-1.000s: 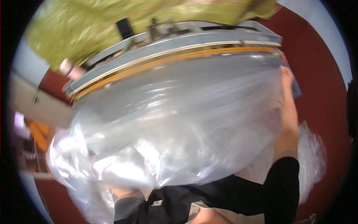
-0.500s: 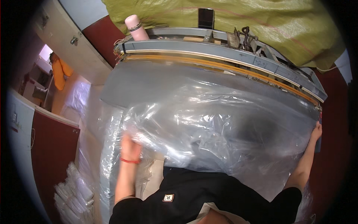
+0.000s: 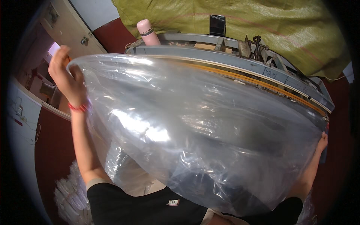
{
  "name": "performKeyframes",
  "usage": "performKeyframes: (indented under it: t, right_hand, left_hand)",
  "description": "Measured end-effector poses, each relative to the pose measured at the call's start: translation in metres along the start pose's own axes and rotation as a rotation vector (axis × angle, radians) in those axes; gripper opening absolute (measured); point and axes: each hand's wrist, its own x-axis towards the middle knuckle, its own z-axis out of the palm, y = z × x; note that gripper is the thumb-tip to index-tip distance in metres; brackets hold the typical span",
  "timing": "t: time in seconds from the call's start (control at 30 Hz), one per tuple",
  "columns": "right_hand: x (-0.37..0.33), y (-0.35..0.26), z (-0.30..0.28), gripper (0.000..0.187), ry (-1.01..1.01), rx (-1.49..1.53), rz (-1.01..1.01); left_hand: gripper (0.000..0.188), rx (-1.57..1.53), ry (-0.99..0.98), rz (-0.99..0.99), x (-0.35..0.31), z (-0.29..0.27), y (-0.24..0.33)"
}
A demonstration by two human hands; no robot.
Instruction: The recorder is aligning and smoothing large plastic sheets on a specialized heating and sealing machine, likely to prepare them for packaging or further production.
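A large sheet of clear plastic film (image 3: 150, 101) stretches between my two hands, its near part hanging in folds over my black shirt. My left hand (image 3: 67, 80), with a red band at the wrist, is raised at the far left. The film's upper left corner runs between its thumb and curled fingers, which are slightly blurred. At the far right, my right hand (image 3: 323, 142) is closed on the film's right edge, beside the end of a long grey metal frame (image 3: 225, 55). Orange strips (image 3: 258, 82) run along the frame's near side.
On the frame stand a pink bottle (image 3: 149, 34) and a metal hook fitting (image 3: 256, 48). Behind it lie a yellow-green woven sheet (image 3: 270, 26) and a dark phone (image 3: 217, 26). A door (image 3: 71, 28) stands left; bundled plastic (image 3: 71, 195) lies lower left.
My left hand has swung up and outward to the left, lifting the film's left side with it. My right hand stays at the right edge. The view has shifted slightly.
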Motion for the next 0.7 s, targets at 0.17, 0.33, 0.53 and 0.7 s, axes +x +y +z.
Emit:
performKeyframes:
  t: [0.17, 0.33, 0.53, 0.7]
  right_hand:
    - [-0.003, -0.006, 0.005, 0.033, -0.013, 0.090, 0.065]
    - [0.000, 0.008, 0.004, 0.034, -0.042, -0.012, 0.019]
    - [-0.007, -0.015, 0.001, 0.034, -0.019, 0.071, 0.062]
    - [-0.003, -0.004, -0.002, 0.033, -0.032, 0.131, 0.027]
  left_hand:
    - [0.033, -0.229, -1.194, 0.387, -0.089, 0.047, 0.100]
    - [0.044, 0.384, -1.572, -0.304, -0.152, 0.072, -0.005]
    - [0.024, -0.045, -1.071, 0.034, -0.146, 0.106, 0.048]
    - [0.029, 0.036, -0.481, 0.121, -0.120, 0.161, 0.092]
